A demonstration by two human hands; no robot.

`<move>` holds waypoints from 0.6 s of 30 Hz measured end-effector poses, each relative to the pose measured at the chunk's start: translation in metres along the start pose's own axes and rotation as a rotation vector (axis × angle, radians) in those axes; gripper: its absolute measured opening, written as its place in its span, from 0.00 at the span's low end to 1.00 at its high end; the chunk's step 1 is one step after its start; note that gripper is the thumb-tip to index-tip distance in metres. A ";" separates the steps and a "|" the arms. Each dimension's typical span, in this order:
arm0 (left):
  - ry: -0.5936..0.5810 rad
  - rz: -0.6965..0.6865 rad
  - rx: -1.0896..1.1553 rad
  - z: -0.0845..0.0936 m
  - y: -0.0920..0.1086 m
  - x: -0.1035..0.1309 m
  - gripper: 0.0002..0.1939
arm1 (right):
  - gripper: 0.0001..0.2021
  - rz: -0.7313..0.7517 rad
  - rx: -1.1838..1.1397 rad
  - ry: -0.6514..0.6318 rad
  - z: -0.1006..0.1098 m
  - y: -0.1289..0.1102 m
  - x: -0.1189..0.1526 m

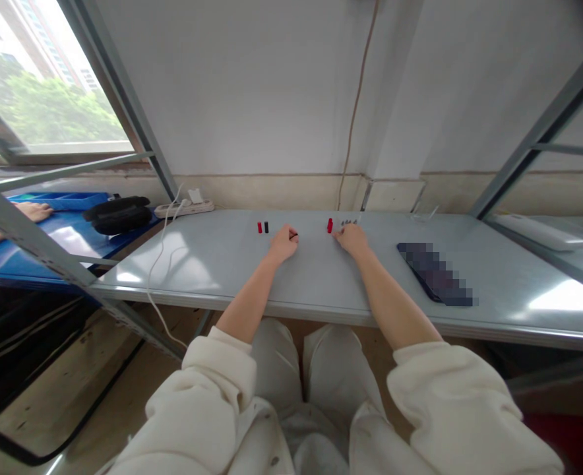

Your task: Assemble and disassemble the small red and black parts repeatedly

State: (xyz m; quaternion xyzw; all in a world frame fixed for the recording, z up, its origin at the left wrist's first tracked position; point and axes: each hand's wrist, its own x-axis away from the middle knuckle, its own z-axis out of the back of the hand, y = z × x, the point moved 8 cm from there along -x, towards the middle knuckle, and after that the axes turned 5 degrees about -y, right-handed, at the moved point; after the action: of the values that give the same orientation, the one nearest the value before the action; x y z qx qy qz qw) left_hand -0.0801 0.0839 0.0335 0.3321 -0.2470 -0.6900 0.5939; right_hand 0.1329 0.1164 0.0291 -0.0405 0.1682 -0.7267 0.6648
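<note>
On the grey table, my left hand [284, 244] is closed in a pinch, and a small black piece [295, 235] shows at its fingertips. Left of it, a small red cylinder [259, 227] and a small black cylinder [266, 227] stand side by side. My right hand [353, 239] has its fingers drawn together; whatever they hold is too small to make out. Just left of its fingertips are small red pieces [330, 225], close together; I cannot tell if the fingers touch them. Several tiny metallic parts [348, 223] lie just behind my right hand.
A dark phone-like slab [432, 274] lies right of my right arm. At the back left sits a white power strip [185, 208], its cable [160, 254] hanging over the front edge. Metal frame posts flank the table [232, 264]. Another person's hand [35, 210] rests on a blue surface at left.
</note>
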 end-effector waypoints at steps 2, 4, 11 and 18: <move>-0.065 -0.015 0.264 -0.007 0.002 -0.002 0.03 | 0.16 -0.019 -0.003 0.042 0.008 -0.002 0.007; -0.099 -0.031 0.460 -0.009 0.006 -0.002 0.02 | 0.16 0.024 -0.055 0.093 0.016 -0.010 0.014; -0.206 -0.053 0.755 -0.015 0.011 -0.002 0.13 | 0.21 0.489 -0.283 0.189 0.027 -0.070 0.040; -0.268 -0.110 0.790 -0.020 0.015 -0.003 0.19 | 0.22 0.552 -0.363 0.153 0.023 -0.078 0.045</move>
State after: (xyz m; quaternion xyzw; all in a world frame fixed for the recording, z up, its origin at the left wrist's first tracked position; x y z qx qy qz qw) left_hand -0.0552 0.0858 0.0315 0.4542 -0.5497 -0.6099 0.3458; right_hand 0.0602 0.0729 0.0666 -0.0563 0.3488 -0.4783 0.8040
